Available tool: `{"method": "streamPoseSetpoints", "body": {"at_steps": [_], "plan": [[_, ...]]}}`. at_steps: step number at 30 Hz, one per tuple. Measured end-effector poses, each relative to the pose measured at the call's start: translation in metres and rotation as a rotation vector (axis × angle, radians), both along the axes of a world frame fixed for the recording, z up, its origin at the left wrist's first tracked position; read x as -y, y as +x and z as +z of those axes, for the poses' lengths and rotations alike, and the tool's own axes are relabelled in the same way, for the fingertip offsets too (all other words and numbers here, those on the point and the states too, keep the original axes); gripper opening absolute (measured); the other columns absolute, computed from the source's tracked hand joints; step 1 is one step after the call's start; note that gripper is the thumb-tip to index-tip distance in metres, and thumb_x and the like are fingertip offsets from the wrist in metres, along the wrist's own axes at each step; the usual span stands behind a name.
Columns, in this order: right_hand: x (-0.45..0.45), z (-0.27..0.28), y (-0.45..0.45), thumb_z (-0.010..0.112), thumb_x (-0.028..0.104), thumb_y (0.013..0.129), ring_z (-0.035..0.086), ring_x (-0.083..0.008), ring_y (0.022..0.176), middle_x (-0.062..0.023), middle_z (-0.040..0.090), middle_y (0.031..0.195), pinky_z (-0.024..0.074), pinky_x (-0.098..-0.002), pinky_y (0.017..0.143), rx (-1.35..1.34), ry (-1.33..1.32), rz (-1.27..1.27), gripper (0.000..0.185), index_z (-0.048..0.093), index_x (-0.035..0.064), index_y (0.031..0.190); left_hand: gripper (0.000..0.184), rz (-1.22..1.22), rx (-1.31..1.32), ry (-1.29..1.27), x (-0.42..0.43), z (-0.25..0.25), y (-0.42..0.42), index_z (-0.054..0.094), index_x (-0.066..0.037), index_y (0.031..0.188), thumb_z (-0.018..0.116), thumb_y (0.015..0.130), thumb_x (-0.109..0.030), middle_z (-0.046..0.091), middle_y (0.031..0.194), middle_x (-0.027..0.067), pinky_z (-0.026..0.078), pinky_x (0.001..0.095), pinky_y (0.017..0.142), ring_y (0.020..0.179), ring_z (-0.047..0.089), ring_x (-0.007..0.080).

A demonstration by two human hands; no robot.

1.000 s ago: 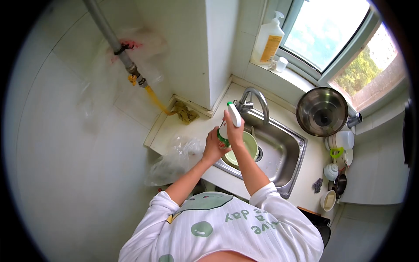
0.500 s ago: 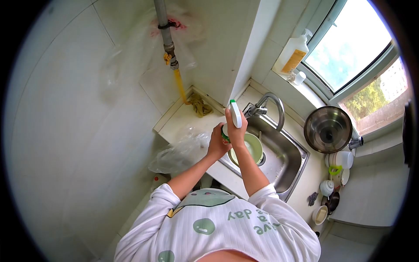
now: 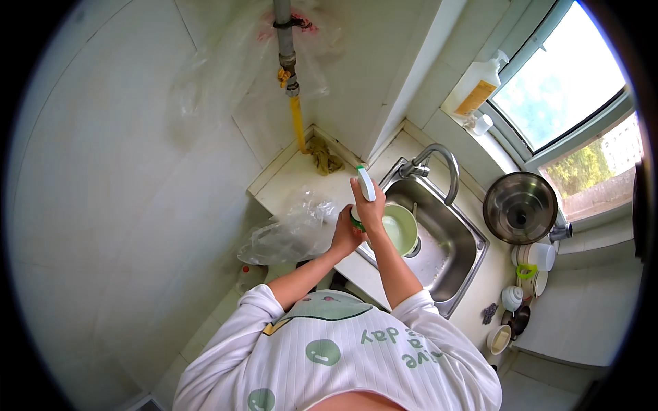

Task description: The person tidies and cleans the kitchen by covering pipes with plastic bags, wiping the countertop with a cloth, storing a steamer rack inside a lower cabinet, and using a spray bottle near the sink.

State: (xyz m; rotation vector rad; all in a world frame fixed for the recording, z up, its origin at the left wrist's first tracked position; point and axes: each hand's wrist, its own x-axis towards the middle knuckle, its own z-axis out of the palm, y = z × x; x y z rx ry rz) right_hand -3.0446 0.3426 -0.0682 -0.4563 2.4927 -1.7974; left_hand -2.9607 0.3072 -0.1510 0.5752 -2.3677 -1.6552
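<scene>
My right hand (image 3: 372,211) is closed around the upper part of a spray bottle (image 3: 366,185), just under its white trigger head with a green tip. Lower down, my left hand (image 3: 347,233) wraps the bottle's body; a bit of green shows beside its fingers, and most of the body is hidden. Both hands are over the near left rim of the steel sink (image 3: 449,236). Right beside them, a pale green bowl (image 3: 401,229) sits in the sink, partly covered by my right hand and forearm.
A curved faucet (image 3: 449,164) rises behind the sink. Left of my hands lies a clear plastic bag (image 3: 291,233); a crumpled brownish cloth (image 3: 322,157) is in the corner. To the right stand a large metal pot (image 3: 519,207) and several dishes. A pump bottle (image 3: 478,85) is on the windowsill.
The camera view has shifted slightly, so the surroundings appear a little further right and lower. Both hands keep their hold on the spray bottle, and more of the bowl shows.
</scene>
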Motion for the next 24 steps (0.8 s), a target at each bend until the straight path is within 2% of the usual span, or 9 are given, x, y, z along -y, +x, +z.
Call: {"method": "streamPoseSetpoints", "body": {"at_steps": [2,10,12,13,14,16,17,22,24], "plan": [[0.011,0.016,0.002,0.070,0.029,0.084,0.054,-0.0283,0.064,-0.0147,0.061,0.073,0.0445,-0.0380,0.063,0.012,-0.119,0.025,0.029,0.062,0.0006,0.086,0.080,0.077,-0.102,-0.148,0.011,0.004,-0.004,0.029,0.002,0.131,0.074,0.068,-0.016,0.043,0.126,0.0246,0.041,0.0446,0.096,0.117,0.043,0.0414],[0.021,0.009,-0.003,0.070,0.034,0.082,0.057,-0.0313,0.066,-0.0173,0.063,0.074,0.0462,-0.0383,0.066,-0.005,-0.014,0.042,0.035,0.062,0.0003,0.085,0.083,0.080,-0.037,-0.025,0.020,0.019,-0.001,0.032,0.003,0.129,0.079,0.063,-0.017,0.044,0.125,0.0256,0.042,0.0437,0.095,0.117,0.045,0.0389],[0.008,-0.002,0.000,0.069,0.037,0.083,0.057,-0.0325,0.066,-0.0177,0.062,0.073,0.0461,-0.0395,0.066,0.033,0.043,-0.042,0.037,0.063,0.0003,0.084,0.070,-0.052,0.083,0.074,0.013,0.042,0.007,0.041,0.003,0.120,0.078,0.064,-0.015,0.054,0.115,0.0188,0.044,0.0379,0.092,0.110,0.054,0.0311],[0.002,-0.014,-0.001,0.069,0.039,0.084,0.056,-0.0155,0.065,-0.0078,0.062,0.071,0.0462,-0.0324,0.063,-0.003,0.101,-0.068,0.041,0.063,-0.0011,0.087,0.071,-0.046,0.054,0.096,0.004,0.028,0.009,0.041,0.004,0.121,0.078,0.063,-0.015,0.054,0.116,0.0199,0.044,0.0384,0.093,0.111,0.054,0.0319],[-0.008,-0.025,-0.001,0.069,0.039,0.084,0.056,-0.0155,0.065,-0.0078,0.062,0.071,0.0462,-0.0324,0.063,-0.001,0.105,-0.068,0.041,0.063,-0.0011,0.087,0.071,-0.046,0.056,0.101,-0.005,0.014,0.012,0.041,0.004,0.121,0.078,0.063,-0.015,0.054,0.116,0.0199,0.044,0.0384,0.093,0.111,0.054,0.0319],[-0.023,-0.030,0.004,0.069,0.041,0.084,0.057,-0.0162,0.065,-0.0075,0.062,0.070,0.0459,-0.0330,0.062,0.144,0.096,-0.086,0.042,0.063,-0.0015,0.085,0.073,-0.073,0.074,0.097,-0.018,0.000,0.016,0.041,0.004,0.122,0.079,0.063,-0.015,0.054,0.118,0.0206,0.044,0.0386,0.093,0.112,0.054,0.0323],[-0.030,-0.032,0.005,0.069,0.038,0.082,0.058,-0.0298,0.068,-0.0161,0.063,0.073,0.0466,-0.0396,0.068,0.193,0.140,-0.103,0.040,0.063,-0.0007,0.087,0.074,-0.082,0.077,0.101,-0.023,-0.007,0.017,0.040,0.005,0.122,0.079,0.062,-0.015,0.053,0.118,0.0209,0.044,0.0387,0.093,0.112,0.054,0.0326],[-0.037,-0.042,-0.001,0.069,0.038,0.083,0.058,-0.0291,0.067,-0.0158,0.063,0.073,0.0468,-0.0393,0.068,0.100,0.076,-0.124,0.040,0.064,-0.0013,0.087,0.092,-0.112,0.121,0.067,-0.030,-0.011,0.013,0.032,0.004,0.130,0.083,0.059,-0.024,0.049,0.123,0.0260,0.044,0.0445,0.094,0.114,0.050,0.0407],[-0.031,-0.043,-0.008,0.069,0.039,0.083,0.056,-0.0135,0.062,-0.0061,0.062,0.068,0.0454,-0.0310,0.060,0.092,0.139,-0.070,0.041,0.065,-0.0018,0.087,0.092,-0.105,0.122,0.070,-0.026,-0.008,0.009,0.031,0.004,0.130,0.083,0.060,-0.024,0.048,0.123,0.0260,0.044,0.0448,0.094,0.115,0.049,0.0410]]}}
